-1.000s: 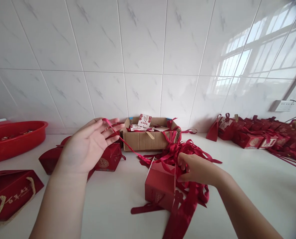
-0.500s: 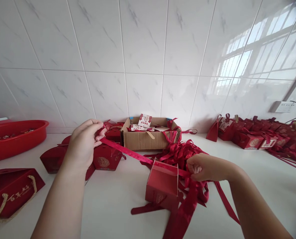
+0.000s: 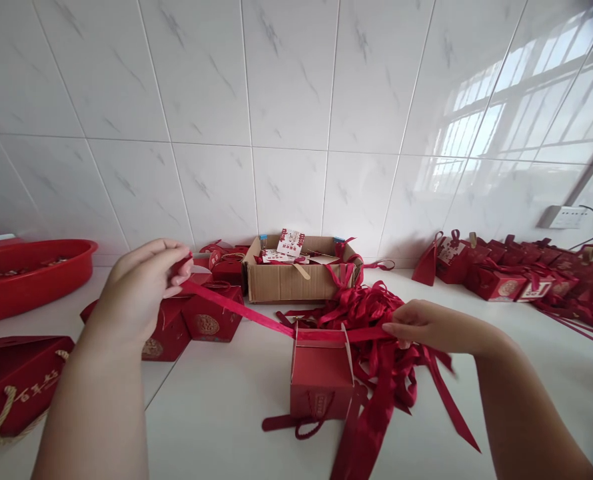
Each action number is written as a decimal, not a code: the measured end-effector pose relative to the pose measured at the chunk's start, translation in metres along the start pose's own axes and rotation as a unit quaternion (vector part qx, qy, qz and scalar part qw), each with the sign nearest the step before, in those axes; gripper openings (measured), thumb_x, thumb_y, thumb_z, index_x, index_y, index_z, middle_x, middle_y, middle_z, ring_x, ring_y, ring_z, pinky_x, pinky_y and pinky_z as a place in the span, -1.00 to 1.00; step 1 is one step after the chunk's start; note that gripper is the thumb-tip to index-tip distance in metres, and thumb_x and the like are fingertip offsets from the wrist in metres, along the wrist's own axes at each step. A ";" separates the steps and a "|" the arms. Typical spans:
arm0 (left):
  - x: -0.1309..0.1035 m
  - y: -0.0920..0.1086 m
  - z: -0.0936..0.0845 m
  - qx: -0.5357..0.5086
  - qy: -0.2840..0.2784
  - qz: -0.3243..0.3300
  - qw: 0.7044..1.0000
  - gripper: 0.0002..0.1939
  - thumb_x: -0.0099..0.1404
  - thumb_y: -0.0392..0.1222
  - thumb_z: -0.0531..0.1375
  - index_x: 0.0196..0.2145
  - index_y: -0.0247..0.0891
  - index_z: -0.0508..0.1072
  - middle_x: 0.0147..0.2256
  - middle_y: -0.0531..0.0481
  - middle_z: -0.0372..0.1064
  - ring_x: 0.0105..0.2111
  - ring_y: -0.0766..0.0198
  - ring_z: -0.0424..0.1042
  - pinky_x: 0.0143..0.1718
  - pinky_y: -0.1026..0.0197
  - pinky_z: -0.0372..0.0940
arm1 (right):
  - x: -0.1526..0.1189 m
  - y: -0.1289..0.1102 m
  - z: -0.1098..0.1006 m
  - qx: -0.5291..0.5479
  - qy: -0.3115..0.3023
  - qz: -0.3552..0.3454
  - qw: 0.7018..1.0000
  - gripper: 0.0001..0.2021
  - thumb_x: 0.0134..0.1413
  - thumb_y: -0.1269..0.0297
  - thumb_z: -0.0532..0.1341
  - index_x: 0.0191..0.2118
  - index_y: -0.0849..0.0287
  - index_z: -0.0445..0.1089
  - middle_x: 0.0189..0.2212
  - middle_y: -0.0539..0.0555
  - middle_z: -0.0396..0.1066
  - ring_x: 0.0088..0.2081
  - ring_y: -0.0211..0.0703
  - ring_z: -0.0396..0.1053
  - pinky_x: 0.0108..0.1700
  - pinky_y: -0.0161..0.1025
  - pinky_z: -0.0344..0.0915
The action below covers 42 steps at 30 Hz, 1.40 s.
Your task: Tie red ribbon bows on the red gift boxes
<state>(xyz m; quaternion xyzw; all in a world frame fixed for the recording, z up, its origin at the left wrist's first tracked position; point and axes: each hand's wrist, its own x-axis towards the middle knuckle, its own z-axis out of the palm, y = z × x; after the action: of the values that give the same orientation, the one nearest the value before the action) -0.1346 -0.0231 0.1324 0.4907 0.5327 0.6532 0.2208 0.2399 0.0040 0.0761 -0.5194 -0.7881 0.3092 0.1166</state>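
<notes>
A red ribbon (image 3: 246,311) runs taut across the top of a small red gift box (image 3: 322,373), through the slots of its raised side flaps. My left hand (image 3: 144,283) pinches one end, up and to the left of the box. On the other side, my right hand (image 3: 419,323) grips the ribbon between thumb and fingers. The box stands upright on the white table, its dark red cord handle hanging at the front. Just behind and right of it lies a heap of loose red ribbons (image 3: 371,303), partly under my right hand.
A cardboard box (image 3: 291,285) with printed cards and ribbons stands against the tiled wall. Several red gift boxes (image 3: 214,317) sit behind my left arm. A red basin (image 3: 41,283) is at far left; rows of finished-looking boxes (image 3: 499,283) line the right.
My left hand has moved left, drawing the ribbon out. My right hand has shifted slightly right and up. The gift box has turned a little and now stands straighter.
</notes>
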 end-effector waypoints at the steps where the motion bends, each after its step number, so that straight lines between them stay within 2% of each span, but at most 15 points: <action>1: -0.001 0.002 -0.001 -0.024 -0.009 0.013 1.000 -0.86 0.03 -0.24 0.20 -0.61 -0.27 0.30 -0.59 0.08 0.15 -0.55 0.38 0.15 -0.67 0.39 -0.03 | -0.002 -0.003 -0.002 0.031 -0.003 -0.010 0.999 -0.55 0.06 -0.12 0.09 -0.59 0.16 0.30 -0.65 -0.04 0.19 -0.60 -0.30 0.06 -0.54 -0.29 0.03; 5: -0.009 0.010 0.004 -0.111 -0.038 0.033 0.993 -0.90 0.04 -0.29 0.21 -0.58 -0.29 0.37 -0.59 0.03 0.21 -0.53 0.34 0.22 -0.67 0.38 0.07 | -0.003 -0.016 -0.003 0.216 0.005 -0.106 0.971 -0.62 0.11 -0.05 0.12 -0.39 0.18 0.43 -0.42 0.06 0.40 -0.33 -0.16 0.34 -0.23 -0.25 0.27; 9: -0.018 0.016 0.016 -0.178 -0.090 0.009 0.980 -0.97 0.03 -0.36 0.19 -0.52 -0.32 0.43 -0.53 -0.01 0.29 -0.49 0.31 0.30 -0.58 0.34 0.23 | 0.004 -0.020 0.004 0.366 0.063 -0.138 0.918 -0.69 0.10 0.03 0.18 -0.23 0.17 0.48 -0.13 0.16 0.43 -0.15 -0.07 0.38 -0.09 -0.19 0.30; 13: -0.023 0.013 0.030 -0.200 -0.151 0.013 0.968 -0.92 0.02 -0.40 0.20 -0.47 -0.32 0.48 -0.50 -0.03 0.38 -0.46 0.32 0.35 -0.46 0.31 0.31 | 0.010 -0.018 0.008 0.434 0.114 -0.173 0.877 -0.76 0.11 0.09 0.19 -0.28 0.12 0.51 -0.20 0.12 0.47 -0.11 -0.05 0.38 -0.06 -0.17 0.30; 16: -0.026 0.008 0.038 -0.194 -0.162 0.034 0.967 -0.92 0.06 -0.38 0.23 -0.45 -0.28 0.48 -0.44 -0.03 0.43 -0.41 0.31 0.39 -0.42 0.33 0.33 | 0.011 -0.018 0.010 0.463 0.140 -0.199 0.852 -0.82 0.09 0.14 0.21 -0.35 0.09 0.51 -0.32 0.08 0.47 -0.17 -0.06 0.41 -0.09 -0.18 0.32; 18: -0.028 0.007 0.040 -0.198 -0.155 0.059 0.966 -0.92 0.07 -0.38 0.24 -0.46 -0.23 0.49 -0.42 -0.01 0.46 -0.35 0.28 0.43 -0.40 0.33 0.34 | 0.010 -0.019 0.012 0.462 0.156 -0.207 0.848 -0.83 0.06 0.12 0.24 -0.30 0.07 0.50 -0.34 0.08 0.48 -0.19 -0.04 0.42 -0.10 -0.16 0.33; 22: -0.035 0.008 0.042 -0.219 -0.128 0.112 0.961 -0.86 0.07 -0.38 0.27 -0.56 -0.20 0.51 -0.43 0.03 0.50 -0.32 0.29 0.47 -0.33 0.34 0.37 | 0.009 -0.024 0.019 0.427 0.192 -0.239 0.851 -0.67 0.06 0.03 0.22 -0.10 0.08 0.45 -0.27 0.12 0.47 -0.19 0.00 0.41 -0.07 -0.07 0.33; 24: -0.038 0.010 0.042 -0.210 -0.118 0.124 0.963 -0.89 0.10 -0.35 0.28 -0.48 -0.15 0.57 -0.38 0.04 0.53 -0.32 0.30 0.48 -0.30 0.33 0.39 | 0.007 -0.030 0.023 0.409 0.205 -0.251 0.853 -0.63 0.10 0.04 0.19 -0.02 0.08 0.41 -0.28 0.11 0.47 -0.19 -0.04 0.41 -0.07 -0.09 0.33; 27: -0.045 0.011 0.045 -0.172 -0.108 0.147 0.968 -0.83 0.14 -0.28 0.28 -0.28 -0.09 0.58 -0.24 0.05 0.54 -0.18 0.27 0.47 -0.19 0.33 0.41 | 0.003 -0.041 0.031 0.392 0.216 -0.241 0.861 -0.65 0.17 0.13 0.16 0.06 0.04 0.34 -0.29 0.06 0.47 -0.24 -0.14 0.41 -0.17 -0.20 0.37; 30: -0.053 0.013 0.051 -0.121 -0.119 0.162 0.972 -0.69 0.13 -0.26 0.30 -0.13 -0.05 0.53 -0.12 0.07 0.50 -0.14 0.26 0.47 -0.10 0.33 0.40 | 0.003 -0.051 0.039 0.359 0.256 -0.254 0.861 -0.72 0.19 0.22 0.16 0.01 0.00 0.37 -0.18 0.04 0.45 -0.22 -0.19 0.40 -0.23 -0.28 0.38; 34: -0.065 0.017 0.059 -0.069 -0.111 0.189 0.973 -0.60 0.13 -0.26 0.30 -0.04 -0.08 0.47 -0.05 0.03 0.46 -0.22 0.25 0.51 -0.13 0.27 0.44 | 0.005 -0.055 0.045 0.286 0.327 -0.307 0.847 -0.77 0.20 0.33 0.15 -0.07 -0.04 0.44 -0.12 0.00 0.43 -0.12 -0.22 0.36 -0.14 -0.31 0.34; 36: -0.068 0.018 0.062 -0.069 -0.090 0.219 0.969 -0.67 0.13 -0.29 0.30 -0.12 -0.11 0.50 -0.09 0.04 0.48 -0.23 0.24 0.52 -0.14 0.26 0.44 | 0.005 -0.054 0.045 0.262 0.359 -0.328 0.834 -0.75 0.20 0.39 0.15 -0.08 -0.07 0.45 -0.15 -0.02 0.44 -0.13 -0.24 0.36 -0.13 -0.32 0.34; 39: -0.067 0.016 0.063 -0.074 -0.076 0.243 0.964 -0.92 0.14 -0.33 0.29 -0.42 -0.17 0.52 -0.23 0.09 0.51 -0.24 0.26 0.52 -0.14 0.27 0.44 | 0.005 -0.052 0.044 0.247 0.401 -0.336 0.816 -0.73 0.17 0.43 0.16 -0.10 -0.06 0.47 -0.19 -0.02 0.46 -0.16 -0.25 0.38 -0.14 -0.31 0.35; 40: -0.066 0.015 0.063 -0.069 -0.075 0.246 0.964 -0.90 0.14 -0.33 0.28 -0.49 -0.18 0.49 -0.28 0.09 0.51 -0.23 0.26 0.51 -0.13 0.28 0.43 | 0.004 -0.052 0.044 0.244 0.413 -0.334 0.811 -0.74 0.16 0.44 0.18 -0.12 -0.05 0.48 -0.19 -0.02 0.46 -0.17 -0.25 0.38 -0.14 -0.31 0.35; 42: -0.064 0.012 0.062 -0.053 -0.068 0.244 0.966 -0.90 0.16 -0.32 0.28 -0.49 -0.17 0.50 -0.32 0.10 0.52 -0.24 0.28 0.51 -0.13 0.30 0.42 | 0.004 -0.053 0.044 0.245 0.430 -0.329 0.804 -0.74 0.13 0.46 0.20 -0.13 -0.03 0.49 -0.18 -0.01 0.45 -0.16 -0.23 0.38 -0.16 -0.30 0.36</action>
<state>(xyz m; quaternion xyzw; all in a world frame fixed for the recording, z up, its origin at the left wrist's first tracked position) -0.0501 -0.0492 0.1140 0.6367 0.3457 0.6795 0.1160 0.1764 -0.0230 0.0737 -0.2632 -0.6784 0.1799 0.6619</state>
